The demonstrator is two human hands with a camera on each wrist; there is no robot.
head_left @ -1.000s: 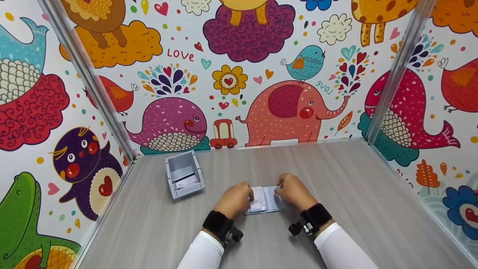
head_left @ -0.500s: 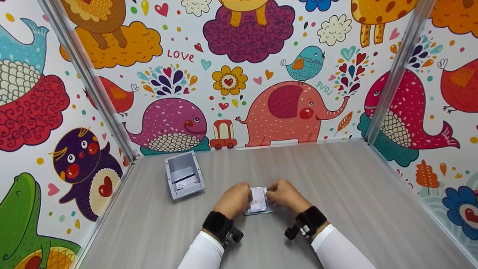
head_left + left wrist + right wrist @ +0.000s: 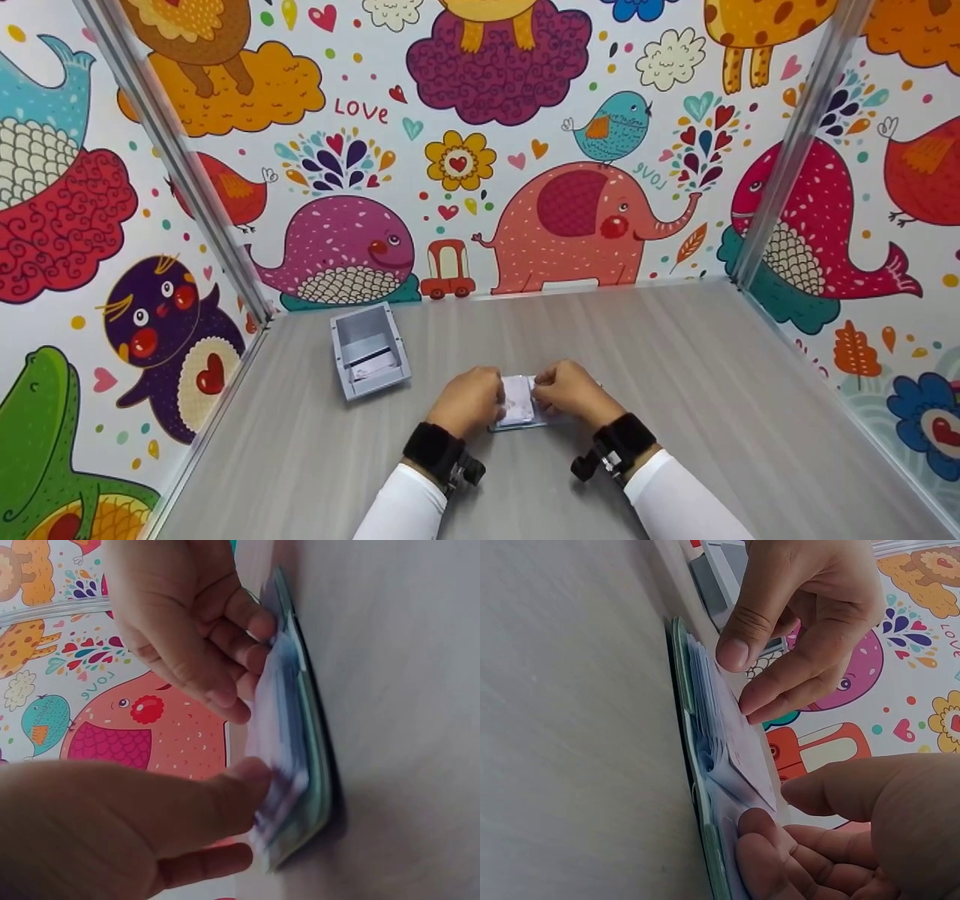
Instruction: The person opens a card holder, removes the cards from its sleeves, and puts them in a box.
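A teal-covered card holder (image 3: 515, 427) lies spread on the table, its stack of clear sleeves (image 3: 709, 709) on the left half. The top sleeve bears a pale printed card (image 3: 517, 399). My left hand (image 3: 466, 399) is at the holder's left side, its thumb and fingertips resting on the top sleeve, as the left wrist view shows close up. My right hand (image 3: 574, 390) covers much of the right half. In the right wrist view, its thumb and a finger (image 3: 757, 829) pinch the loose edge of the top sleeve near the fold. Its other fingers are curled low over the right half.
A grey open box (image 3: 370, 351) with a divider stands to the left, several pale cards (image 3: 375, 366) in its front part. Table (image 3: 660, 337) surface surrounds the holder. Patterned wall panels (image 3: 457, 82) and metal posts (image 3: 791, 142) border it.
My right hand has moved left from the holder's right half to near its fold. The card showing on the left half looks whiter than before. My left hand has stayed in place.
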